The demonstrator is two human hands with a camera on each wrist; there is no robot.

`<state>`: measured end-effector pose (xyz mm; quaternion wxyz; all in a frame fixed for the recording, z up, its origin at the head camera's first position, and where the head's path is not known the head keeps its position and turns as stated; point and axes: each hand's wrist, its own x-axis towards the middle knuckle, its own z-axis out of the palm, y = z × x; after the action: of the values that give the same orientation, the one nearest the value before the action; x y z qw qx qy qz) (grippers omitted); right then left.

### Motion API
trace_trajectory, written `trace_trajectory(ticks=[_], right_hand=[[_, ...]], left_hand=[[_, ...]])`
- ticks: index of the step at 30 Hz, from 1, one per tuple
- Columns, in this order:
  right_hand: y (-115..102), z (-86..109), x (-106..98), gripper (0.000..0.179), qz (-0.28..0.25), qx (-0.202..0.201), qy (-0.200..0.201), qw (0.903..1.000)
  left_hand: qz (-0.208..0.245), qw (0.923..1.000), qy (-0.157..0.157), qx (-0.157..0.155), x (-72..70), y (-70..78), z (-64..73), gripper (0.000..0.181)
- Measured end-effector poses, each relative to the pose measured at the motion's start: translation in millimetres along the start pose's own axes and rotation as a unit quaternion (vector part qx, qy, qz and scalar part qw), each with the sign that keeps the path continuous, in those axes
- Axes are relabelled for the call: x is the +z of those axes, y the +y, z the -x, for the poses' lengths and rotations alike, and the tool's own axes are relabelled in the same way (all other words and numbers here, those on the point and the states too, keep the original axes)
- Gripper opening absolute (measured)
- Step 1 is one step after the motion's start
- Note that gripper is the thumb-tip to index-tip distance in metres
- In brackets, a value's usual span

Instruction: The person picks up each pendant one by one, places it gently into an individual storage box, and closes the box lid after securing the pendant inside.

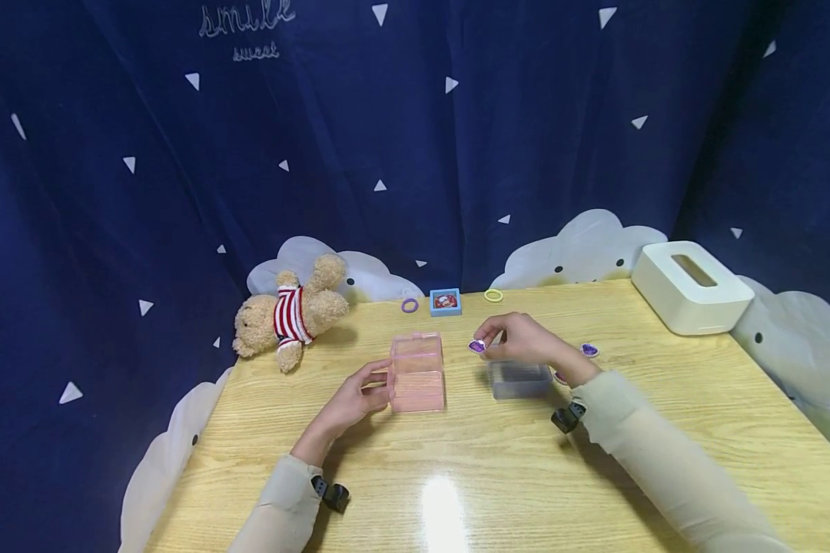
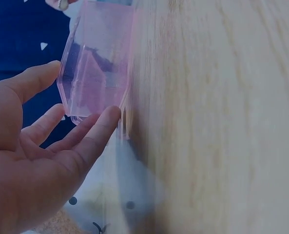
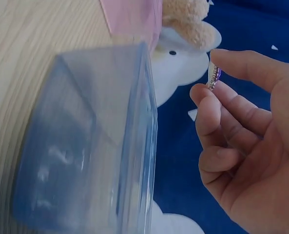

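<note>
My right hand (image 1: 522, 338) pinches a purple gem with a beaded silvery edge (image 1: 477, 346) between thumb and fingertips, held up over the table. In the right wrist view the gem (image 3: 214, 77) is seen edge-on. Just below that hand sits a clear bluish plastic box (image 1: 519, 382), partly covered by the hand in the head view. My left hand (image 1: 353, 395) rests its loosely spread fingers at the left side of a pink see-through box (image 1: 418, 392), whose lid (image 1: 417, 345) lies open toward the back. In the left wrist view fingertips are right at the pink box's wall (image 2: 100, 58).
Right of the bluish box lie another purple gem (image 1: 589, 350) and one half hidden by my wrist (image 1: 561, 378). Along the back are a purple ring (image 1: 410, 306), a small blue box (image 1: 446, 302) and a yellow ring (image 1: 493, 295). A teddy bear (image 1: 293, 315) and white tissue box (image 1: 692, 288) flank them.
</note>
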<state>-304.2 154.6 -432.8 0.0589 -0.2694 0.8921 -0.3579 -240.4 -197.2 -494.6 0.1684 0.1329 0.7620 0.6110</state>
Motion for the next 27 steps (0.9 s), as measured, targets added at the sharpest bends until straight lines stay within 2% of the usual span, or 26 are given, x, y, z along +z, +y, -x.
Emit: trace_trajectory(ticks=[12,21,27], right_hand=[[-23,-17.9,30,0.022,0.006,-0.013,-0.029,0.9995],[-32,-28.4,54,0.022,0.016,-0.04,-0.036,0.9984],[-37,-31.0,62,0.02,0.024,-0.049,-0.042,0.9976]], left_hand=[[-0.006,0.9999,-0.005,0.015,-0.5,-1.9,-0.9,0.064],[-0.014,0.9998,-0.002,0.009,-1.0,-2.1,-0.5,0.061],[-0.021,0.9998,0.0,0.004,-0.8,-2.4,-0.1,0.061]])
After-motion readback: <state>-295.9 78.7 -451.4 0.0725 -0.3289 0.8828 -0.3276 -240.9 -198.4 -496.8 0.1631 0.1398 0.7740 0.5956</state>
